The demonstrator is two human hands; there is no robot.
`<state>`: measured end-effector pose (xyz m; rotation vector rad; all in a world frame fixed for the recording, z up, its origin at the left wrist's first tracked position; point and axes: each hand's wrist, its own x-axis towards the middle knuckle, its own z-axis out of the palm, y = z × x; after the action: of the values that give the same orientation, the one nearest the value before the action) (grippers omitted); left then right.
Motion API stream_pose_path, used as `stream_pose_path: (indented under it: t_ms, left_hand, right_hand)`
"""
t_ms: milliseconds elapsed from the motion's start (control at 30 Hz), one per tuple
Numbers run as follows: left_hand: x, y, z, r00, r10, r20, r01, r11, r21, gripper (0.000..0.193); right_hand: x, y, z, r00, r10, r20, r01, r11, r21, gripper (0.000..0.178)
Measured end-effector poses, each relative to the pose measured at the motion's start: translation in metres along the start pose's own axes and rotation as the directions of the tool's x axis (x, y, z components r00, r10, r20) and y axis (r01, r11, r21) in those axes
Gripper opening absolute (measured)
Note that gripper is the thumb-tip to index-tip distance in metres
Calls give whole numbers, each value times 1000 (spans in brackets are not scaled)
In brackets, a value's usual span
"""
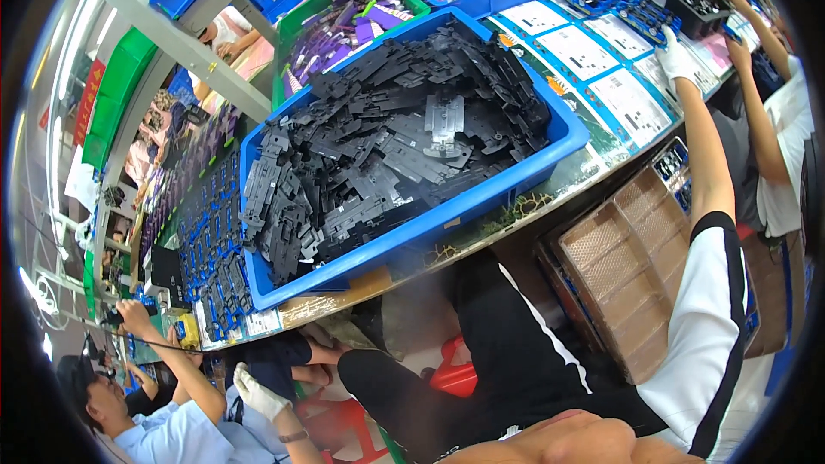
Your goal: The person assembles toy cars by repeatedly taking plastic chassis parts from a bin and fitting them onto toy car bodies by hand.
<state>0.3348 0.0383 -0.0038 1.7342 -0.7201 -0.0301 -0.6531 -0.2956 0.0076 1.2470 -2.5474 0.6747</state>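
Observation:
My right hand (pixel 676 60), in a white glove, reaches to the far right of the table. One finger is stretched out at the edge of a group of blue-and-black plastic frames (pixel 646 17); nothing shows in its grip, though part of the hand is turned away. Down at the lower left is my left hand (pixel 260 393), also white-gloved, with a band on the wrist. Its fingers are extended and hold nothing, and it hangs below table level. Between my hands on the table stands a large blue bin (pixel 412 245) heaped with flat black plastic parts (pixel 387 137).
Behind the bin are a green crate (pixel 421 5) and another blue bin (pixel 524 2) with purple parts. Blue-bordered printed sheets (pixel 593 56) lie right of it. Brown divided trays (pixel 623 266) stand beside my legs. Co-workers sit at left (pixel 168 430) and right (pixel 778 137).

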Motion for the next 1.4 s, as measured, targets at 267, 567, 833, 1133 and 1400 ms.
stream_pose_path:
  t_ms: [267,567,833,1133,1400]
  left_hand:
    - [-78,56,24,995,-75,65,80,994,-79,21]
    - [-227,196,158,572,293,766,479,639,-603,34]
    - [-266,251,170,555,162,816,832,-80,-549,59]
    - [-229,199,120,596,-143,790,740,-282,-610,57]
    - [-223,186,96,638,-83,766,705,-337,-624,57]
  right_hand:
    - [-23,-32,-16,992,-65,-109,66,998,1,36]
    - [-208,-130,-188,910,-413,22,286,666,689,15]
    - [-397,-252,-263,385,-919,81,588,312,746,14]
    - [-337,-345,-220,403,-908,115,877,419,235,44]
    - [-304,-373,-179,342,-870,354,913,397,93,51]
